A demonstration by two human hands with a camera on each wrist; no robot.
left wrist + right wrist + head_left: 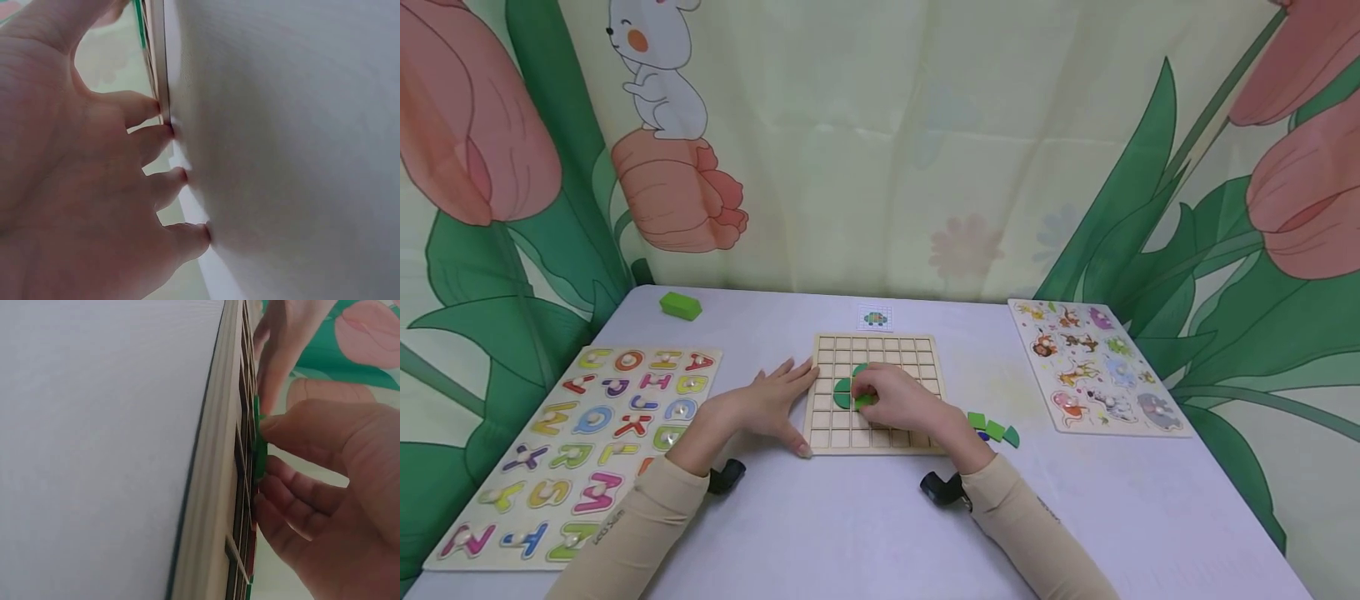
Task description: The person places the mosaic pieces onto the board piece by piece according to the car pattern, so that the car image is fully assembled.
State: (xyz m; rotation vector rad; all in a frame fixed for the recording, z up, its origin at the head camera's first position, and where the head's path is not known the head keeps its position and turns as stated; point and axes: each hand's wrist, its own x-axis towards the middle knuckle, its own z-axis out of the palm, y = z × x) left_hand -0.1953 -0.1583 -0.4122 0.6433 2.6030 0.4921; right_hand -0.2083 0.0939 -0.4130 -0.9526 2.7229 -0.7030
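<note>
A wooden grid board (835, 439) lies flat on the table's middle. Against its left edge rests my left hand (772, 402), fingers spread and thumb near the lower left corner; in the left wrist view the fingertips (165, 132) touch the board edge and tablecloth. My right hand (898, 398) is over the board and pinches a light green piece (863, 402) between thumb and fingers, just at the grid. Dark green rounded pieces (842, 394) lie on the grid beside it. The right hand hides part of the board's middle.
Behind the board lies a small picture card (876, 317). Several loose green and blue pieces (995, 430) lie by my right wrist. A letter puzzle board (568, 433) is at left, an animal puzzle board (1097, 367) at right. A green block (681, 306) stands at the back left.
</note>
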